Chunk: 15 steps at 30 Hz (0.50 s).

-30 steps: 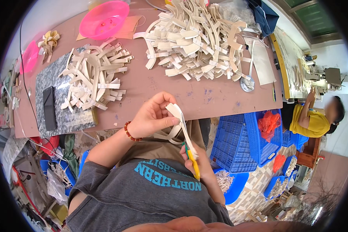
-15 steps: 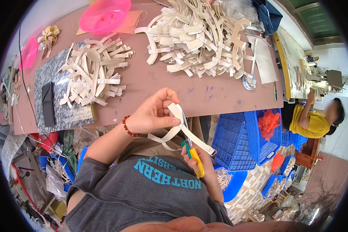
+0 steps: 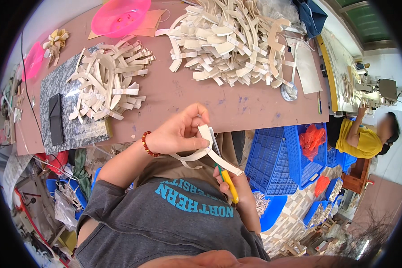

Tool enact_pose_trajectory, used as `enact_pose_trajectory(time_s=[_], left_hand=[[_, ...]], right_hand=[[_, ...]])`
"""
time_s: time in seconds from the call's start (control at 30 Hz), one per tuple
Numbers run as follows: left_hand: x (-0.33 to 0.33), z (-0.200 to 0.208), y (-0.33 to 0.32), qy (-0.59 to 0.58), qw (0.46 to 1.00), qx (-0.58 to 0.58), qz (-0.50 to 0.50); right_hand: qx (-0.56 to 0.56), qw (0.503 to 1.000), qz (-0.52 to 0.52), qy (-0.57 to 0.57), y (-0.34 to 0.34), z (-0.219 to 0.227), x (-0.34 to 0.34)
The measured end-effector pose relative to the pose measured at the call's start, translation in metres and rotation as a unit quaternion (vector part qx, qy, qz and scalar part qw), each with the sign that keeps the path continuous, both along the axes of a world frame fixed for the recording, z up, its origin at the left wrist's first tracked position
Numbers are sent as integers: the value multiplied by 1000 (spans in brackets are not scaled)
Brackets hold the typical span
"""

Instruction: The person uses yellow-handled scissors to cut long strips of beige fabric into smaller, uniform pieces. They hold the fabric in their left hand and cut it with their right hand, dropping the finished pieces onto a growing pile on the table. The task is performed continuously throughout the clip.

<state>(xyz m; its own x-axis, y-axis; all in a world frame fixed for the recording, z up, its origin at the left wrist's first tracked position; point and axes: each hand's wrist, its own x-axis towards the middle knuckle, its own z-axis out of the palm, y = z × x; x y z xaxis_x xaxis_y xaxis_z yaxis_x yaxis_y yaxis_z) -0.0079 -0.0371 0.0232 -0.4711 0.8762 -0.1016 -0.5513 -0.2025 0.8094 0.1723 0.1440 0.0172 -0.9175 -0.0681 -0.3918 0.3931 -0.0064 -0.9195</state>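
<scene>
My left hand pinches a cream fabric strap piece between thumb and fingers, just off the table's near edge. Its branches hang down toward my lap and to the right. In my right hand is a pair of scissors with yellow and green handles. The blades point up behind the strap, close to its upper end; whether they touch the fabric I cannot tell. A large heap of similar straps lies at the far middle of the table, and a smaller heap at the left.
The smaller heap rests on a grey marbled slab beside a black phone. A pink basin stands at the back of the table. Blue crates stand at right; beyond, a person in yellow sits near a sewing machine.
The scissors have shifted slightly down and right, and their handles look closer together. The strap's right-hand branch has swung a little. My left hand keeps its pinch.
</scene>
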Motion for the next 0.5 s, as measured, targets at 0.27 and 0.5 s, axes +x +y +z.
enact_pose_trajectory(time_s=[0.27,0.5], left_hand=[[3,-4,4,3,1000,6,-21],[0,-12,4,-23,998,48,-23]], right_hand=[[-28,999,-21,14,-10,3,-8],[-8,1000,-19,-6,-11,6,-9]])
